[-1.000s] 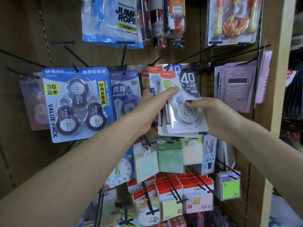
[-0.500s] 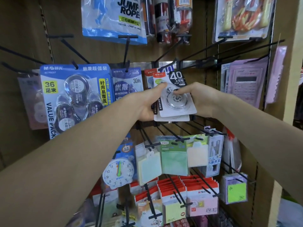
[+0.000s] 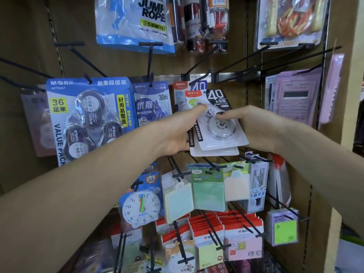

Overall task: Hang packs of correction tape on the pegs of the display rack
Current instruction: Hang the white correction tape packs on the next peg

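A correction tape pack (image 3: 221, 133), white card with a clear round blister and a black "40" corner, is held tilted in front of the rack. My left hand (image 3: 177, 131) grips its left edge, thumb on the top. My right hand (image 3: 254, 127) holds its right side, fingertips on the blister. More packs of the same kind (image 3: 199, 87) hang behind it on a black peg (image 3: 199, 79); one white card (image 3: 214, 153) shows below the front pack. Whether the pack's hole is on the peg is hidden.
A blue 36 m value pack (image 3: 88, 115) and a 30 m tape pack (image 3: 152, 103) hang to the left. Bare black pegs (image 3: 275, 58) jut out at upper right. A calculator (image 3: 295, 101) hangs right; sticky notes (image 3: 208, 186) and a toy clock (image 3: 140, 205) hang below.
Both hands have carried the pack up and toward the rack, closer to the hanging packs. My right hand's fingers shifted from the pack's side onto the blister.
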